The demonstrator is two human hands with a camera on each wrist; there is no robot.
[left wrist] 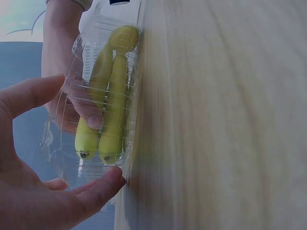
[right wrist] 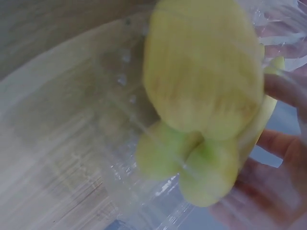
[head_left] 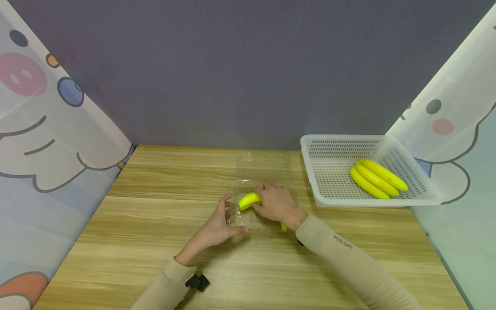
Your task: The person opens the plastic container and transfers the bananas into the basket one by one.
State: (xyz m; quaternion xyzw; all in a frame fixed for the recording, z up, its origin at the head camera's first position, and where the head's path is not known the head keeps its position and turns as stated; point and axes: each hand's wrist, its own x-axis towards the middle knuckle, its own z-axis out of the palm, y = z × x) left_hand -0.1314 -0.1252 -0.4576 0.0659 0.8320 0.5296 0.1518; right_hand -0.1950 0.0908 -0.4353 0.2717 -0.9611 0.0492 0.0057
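Note:
A clear plastic clamshell box [head_left: 244,221] lies on the table with its lid [head_left: 263,165] folded back. My right hand [head_left: 275,202] grips bananas [head_left: 249,200] from above, inside the box's base. The hand covers most of them; a yellow end shows near its wrist. Through the clear wall in the left wrist view, two bananas [left wrist: 112,139] lie side by side, the right thumb against them. My left hand [head_left: 217,226] holds the box's left end, thumb at the near corner and fingers along the side. Close up in the right wrist view, the bananas [right wrist: 204,72] look blurred.
To the right stands a white perforated plastic basket [head_left: 315,172] holding several bananas [head_left: 376,178] in its right part. A grey wall [head_left: 217,77] rises behind the wooden table [head_left: 155,224]. Cartoon-printed sheets [head_left: 50,129] hang on both sides.

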